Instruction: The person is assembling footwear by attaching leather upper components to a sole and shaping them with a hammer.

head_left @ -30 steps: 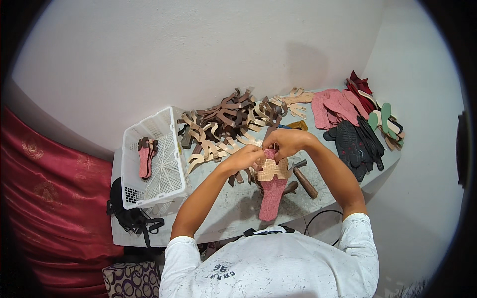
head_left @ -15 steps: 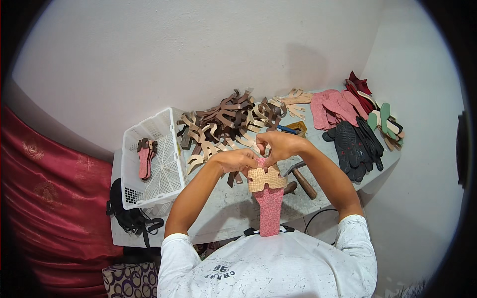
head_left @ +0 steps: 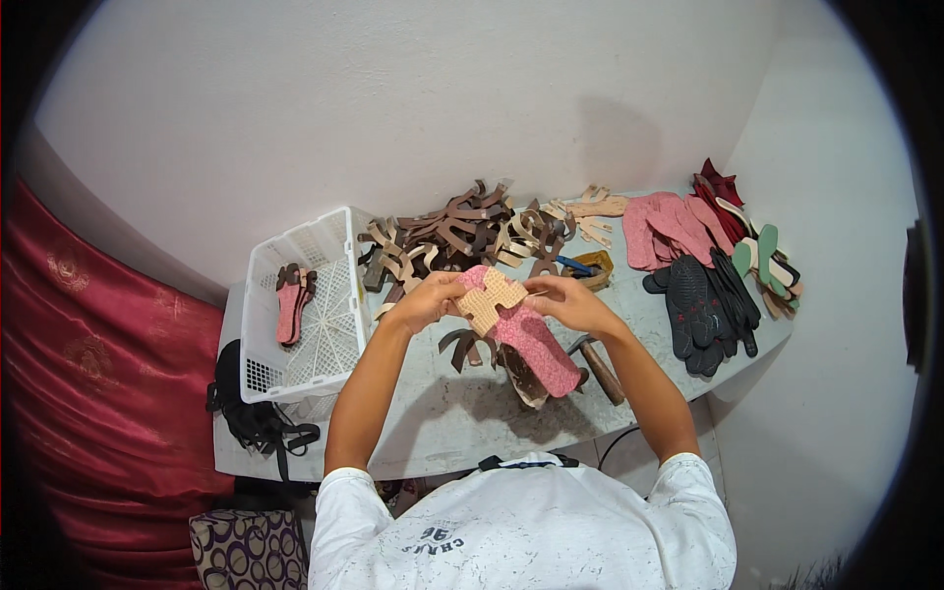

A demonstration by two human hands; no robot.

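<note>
Over the table I hold a pink patterned sandal insole [head_left: 539,352] at a slant. A beige, textured strap piece [head_left: 488,301] with notched edges lies across its upper part. My left hand [head_left: 431,301] is closed on the upper left edge of the insole and strap. At the strap's right end, my right hand [head_left: 573,304] pinches the edge of the piece. Partly hidden below the insole is a brown object with a pale end [head_left: 528,385], whose kind I cannot make out. The hammer [head_left: 602,372] lies just right of it, its head partly covered.
A white plastic basket [head_left: 300,313] at left holds strapped pink insoles [head_left: 292,305]. Brown and beige cut straps [head_left: 457,228] are piled at the back. Right of them are a yellowish tray [head_left: 597,270], pink insoles [head_left: 669,228] and black soles [head_left: 688,305]. A black bag [head_left: 251,413] hangs at left.
The insole has turned from upright to a slant, its lower end swinging right and away from my body. My hands have moved apart to its two sides.
</note>
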